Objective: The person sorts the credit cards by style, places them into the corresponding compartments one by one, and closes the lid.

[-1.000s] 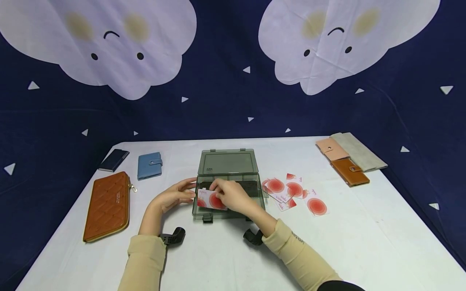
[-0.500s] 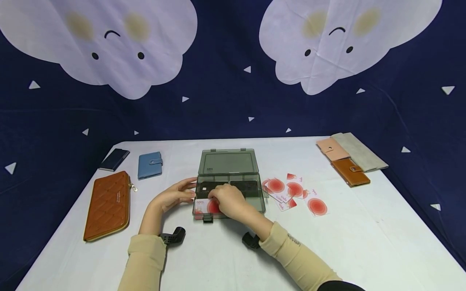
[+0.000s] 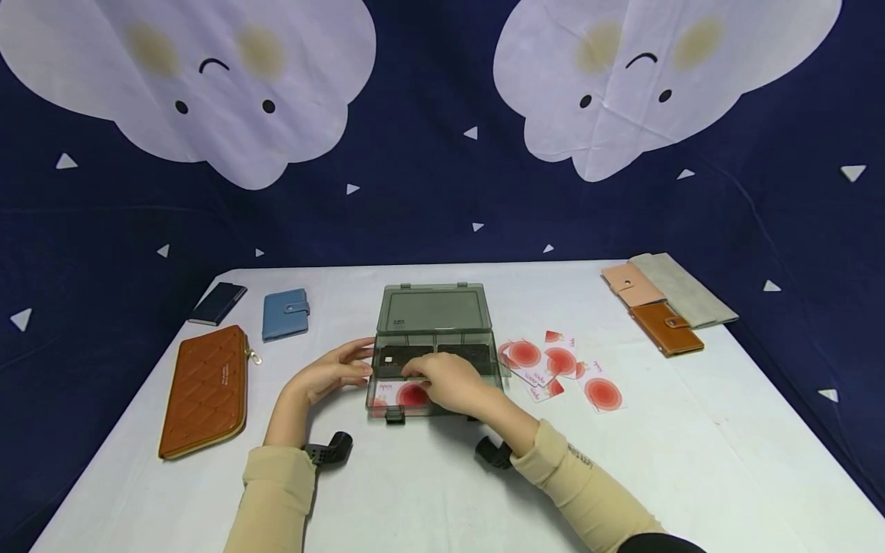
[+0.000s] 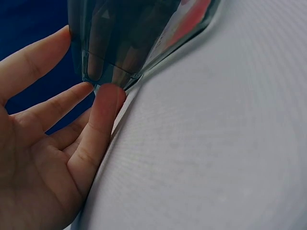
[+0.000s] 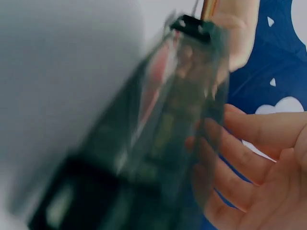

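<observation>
A translucent grey-green compartment box [image 3: 434,309] lies with its lid folded back. My left hand [image 3: 332,374] rests at its left wall; in the left wrist view the thumb [image 4: 108,108] and extended fingertips touch the box's corner. A white card with a red circle [image 3: 396,394] lies in the front left compartment. Black cards [image 3: 466,353] fill the compartments behind it, one showing a chip. Over the middle of the box hovers my right hand [image 3: 452,382], its fingers loosely bent. The right wrist view shows these fingers [image 5: 240,153] partly through the clear plastic, with nothing held in them.
Several red-and-white cards [image 3: 532,361] are spread right of the box. A brown zip wallet [image 3: 207,392], a blue wallet [image 3: 283,315] and a dark one [image 3: 217,304] lie left. At far right are pink [image 3: 629,283], brown [image 3: 665,326] and grey [image 3: 684,288] wallets.
The right hand has lowered the red-and-white card into the front left compartment and let go of it, then shifted slightly right and up. The left hand has stayed put.
</observation>
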Available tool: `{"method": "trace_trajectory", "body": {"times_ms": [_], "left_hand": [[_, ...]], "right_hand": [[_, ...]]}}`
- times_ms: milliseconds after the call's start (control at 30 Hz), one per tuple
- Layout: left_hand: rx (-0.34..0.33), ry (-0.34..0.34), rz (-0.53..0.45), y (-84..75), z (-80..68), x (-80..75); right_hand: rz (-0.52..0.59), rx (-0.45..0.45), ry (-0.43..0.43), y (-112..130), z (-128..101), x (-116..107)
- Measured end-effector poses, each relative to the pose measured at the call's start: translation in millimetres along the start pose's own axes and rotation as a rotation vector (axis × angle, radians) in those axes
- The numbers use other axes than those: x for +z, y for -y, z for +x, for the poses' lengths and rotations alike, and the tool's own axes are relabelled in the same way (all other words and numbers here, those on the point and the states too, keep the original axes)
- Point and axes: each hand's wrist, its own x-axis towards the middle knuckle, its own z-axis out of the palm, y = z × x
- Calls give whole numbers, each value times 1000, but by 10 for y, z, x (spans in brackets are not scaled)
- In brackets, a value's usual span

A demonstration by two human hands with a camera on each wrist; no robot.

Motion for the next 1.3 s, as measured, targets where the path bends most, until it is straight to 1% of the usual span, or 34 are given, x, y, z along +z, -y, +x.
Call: {"method": "trace_trajectory", "body": {"times_ms": [100, 200, 300, 333, 400, 467, 600, 700, 833, 933, 1000, 1200, 1300], "left_hand": [[1, 1, -5, 2, -2, 0], [-2, -3, -3, 2, -1, 1], [1, -7, 8, 4, 6, 2], [0, -8, 13, 1, 7, 2], [0, -9, 22, -2, 8, 3], [1, -7, 25, -3, 8, 2], [-2, -4, 25, -4, 5, 2], [-3, -6, 27, -2, 7, 6], [1, -3, 28, 4, 18, 13], [3, 1, 24, 10, 23, 16], [3, 1, 21, 13, 24, 15], [0, -7, 25, 10, 18, 11], [0, -9, 26, 4, 14, 6]], "right_hand": [[35, -6, -60, -90, -71, -113], [80, 4, -155, -235, -156, -220], [133, 57, -245, -409, -248, -335], [145, 83, -264, -476, -278, -371], [163, 144, -275, -613, -332, -435], [160, 207, -258, -752, -372, -475], [134, 322, -155, -995, -427, -529], [112, 410, -65, -1116, -448, -543], [64, 501, 19, -1223, -457, -496], [35, 520, 43, -1278, -462, -446], [41, 521, 41, -1303, -471, -421], [75, 508, 8, -1362, -490, -438], [130, 487, -28, -1390, -499, -478]]}}
